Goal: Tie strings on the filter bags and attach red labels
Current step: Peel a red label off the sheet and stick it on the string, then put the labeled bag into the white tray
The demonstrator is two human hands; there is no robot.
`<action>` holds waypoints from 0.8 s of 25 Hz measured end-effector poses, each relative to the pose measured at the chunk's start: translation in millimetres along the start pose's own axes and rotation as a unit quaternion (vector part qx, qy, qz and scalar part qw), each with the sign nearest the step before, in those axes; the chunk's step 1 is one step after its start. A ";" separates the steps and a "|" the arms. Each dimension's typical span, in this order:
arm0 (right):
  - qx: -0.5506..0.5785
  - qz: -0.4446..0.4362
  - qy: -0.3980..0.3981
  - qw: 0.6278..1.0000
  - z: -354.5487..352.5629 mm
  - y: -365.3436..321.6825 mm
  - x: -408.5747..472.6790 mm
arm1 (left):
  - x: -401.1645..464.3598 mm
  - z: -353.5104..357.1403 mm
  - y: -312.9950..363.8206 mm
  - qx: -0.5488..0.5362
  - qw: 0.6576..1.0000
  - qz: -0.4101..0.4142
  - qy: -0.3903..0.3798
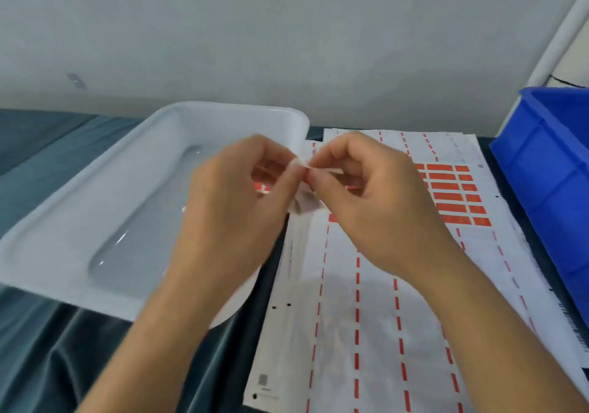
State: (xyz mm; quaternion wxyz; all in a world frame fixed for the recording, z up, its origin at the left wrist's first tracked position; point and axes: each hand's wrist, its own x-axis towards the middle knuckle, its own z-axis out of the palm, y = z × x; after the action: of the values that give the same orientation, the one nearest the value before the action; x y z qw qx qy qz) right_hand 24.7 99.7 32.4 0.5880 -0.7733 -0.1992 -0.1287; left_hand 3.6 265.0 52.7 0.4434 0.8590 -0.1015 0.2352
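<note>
head cam | worn, looks forward-down | close over table [47,333] | single view

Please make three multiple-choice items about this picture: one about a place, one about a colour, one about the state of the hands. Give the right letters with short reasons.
1. Where does the white tray lie relative to the label sheet?
A. to its left
B. to its right
C. on top of it

2. What colour is the bin at the right edge?
A. green
B. blue
C. yellow

3. What are the two hands doing?
A. resting flat on the cloth
B. both pinching a small white piece between them
C. lifting the tray

Answers:
1. A, the tray sits on the dark cloth left of the sheet.
2. B, its walls are plainly blue.
3. B, the left hand and the right hand meet with curled fingers on a small white filter bag; the blur hides any string.
</note>
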 end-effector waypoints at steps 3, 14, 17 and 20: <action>0.042 0.018 -0.025 0.999 32.2 -1.7 35.7 | 26.0 -28.6 -14.9 0.079 0.997 0.003 0.025; -0.314 -0.026 -0.085 0.945 78.8 21.6 42.3 | 16.5 -37.9 -68.5 0.207 0.963 -0.120 -0.125; -0.244 -0.042 -0.009 0.969 64.7 12.5 33.9 | 15.7 -23.1 -49.6 0.193 0.978 -0.045 -0.066; -0.197 -0.038 0.062 0.978 38.3 8.7 16.8 | 1.1 6.2 -18.4 0.204 0.978 0.029 -0.018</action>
State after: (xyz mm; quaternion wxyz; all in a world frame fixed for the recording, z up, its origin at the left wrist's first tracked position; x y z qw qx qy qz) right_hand 42.3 137.1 21.6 0.4302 -0.8561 -0.1624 -0.2357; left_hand 13.6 270.9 37.1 0.2501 0.9321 -0.0838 0.2482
